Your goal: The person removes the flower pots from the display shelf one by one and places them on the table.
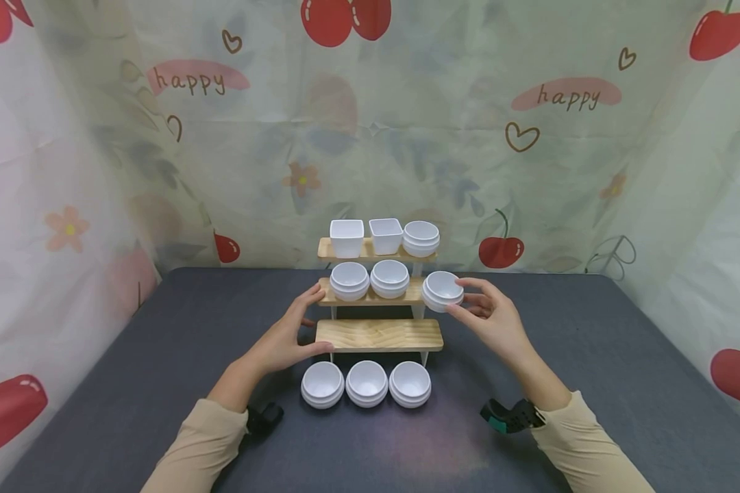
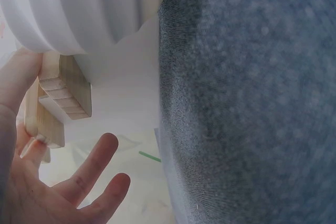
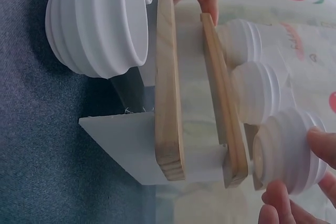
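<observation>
A three-step wooden shelf stand with white side supports stands on the dark cloth. My right hand pinches a round white ribbed bowl between thumb and fingers, at the right end of the middle step. In the right wrist view this bowl is tilted beside that step's edge. My left hand touches the stand's left side, its thumb at the lowest step and its fingertips at the middle one. Two matching bowls sit on the middle step. The lowest step carries nothing.
On the top step are two square white bowls and one round bowl. Three round bowls stand in a row on the dark tablecloth before the stand. A printed curtain hangs behind and at both sides.
</observation>
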A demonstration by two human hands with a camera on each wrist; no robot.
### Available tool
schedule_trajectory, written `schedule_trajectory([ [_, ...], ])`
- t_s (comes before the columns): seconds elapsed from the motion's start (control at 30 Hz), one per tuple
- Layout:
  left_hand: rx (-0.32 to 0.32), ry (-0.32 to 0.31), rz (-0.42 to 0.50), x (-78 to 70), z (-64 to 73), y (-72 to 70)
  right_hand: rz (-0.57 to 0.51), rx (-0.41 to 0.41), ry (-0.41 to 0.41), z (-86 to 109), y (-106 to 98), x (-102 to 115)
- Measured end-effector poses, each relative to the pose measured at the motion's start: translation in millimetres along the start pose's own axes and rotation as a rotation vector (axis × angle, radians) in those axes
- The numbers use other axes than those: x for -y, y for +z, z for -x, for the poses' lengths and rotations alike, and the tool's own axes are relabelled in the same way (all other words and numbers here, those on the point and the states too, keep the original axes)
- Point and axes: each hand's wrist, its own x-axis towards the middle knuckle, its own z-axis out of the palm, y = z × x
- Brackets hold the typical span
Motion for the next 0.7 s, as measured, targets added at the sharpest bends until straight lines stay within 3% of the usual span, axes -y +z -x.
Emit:
schedule_trajectory([
  [0.7, 0.002, -0.003, 0.006, 0.1, 0.0, 0.3, 0.021, 0.059, -0.008, 6.0, -4.2, -7.7],
])
